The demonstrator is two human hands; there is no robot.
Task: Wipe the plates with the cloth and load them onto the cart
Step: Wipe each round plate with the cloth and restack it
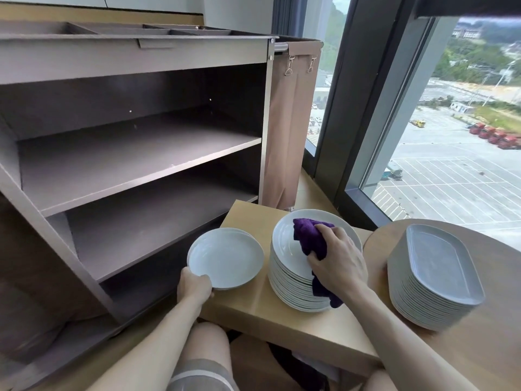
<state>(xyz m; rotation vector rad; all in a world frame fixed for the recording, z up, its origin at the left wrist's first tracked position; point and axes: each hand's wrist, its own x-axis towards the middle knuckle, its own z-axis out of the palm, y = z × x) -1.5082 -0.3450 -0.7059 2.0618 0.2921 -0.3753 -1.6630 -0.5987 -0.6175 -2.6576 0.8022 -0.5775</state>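
A tall stack of round white plates (284, 246) stands on a low wooden table (282, 323). My right hand (338, 261) grips a purple cloth (308, 235) and holds it on the top plate of that stack. Left of the stack, my left hand (194, 286) grips the near rim of a small pile of round white plates (225, 256) at the table's left edge. The grey cart (135, 153) stands to the left with its open shelves facing me; nothing lies on the shelves I can see.
A stack of oblong grey platters (434, 275) sits on a round wooden table (485, 348) at the right. A brown fabric bag (290, 122) hangs on the cart's right end. A large window (451, 136) runs behind the tables. My knees are under the low table.
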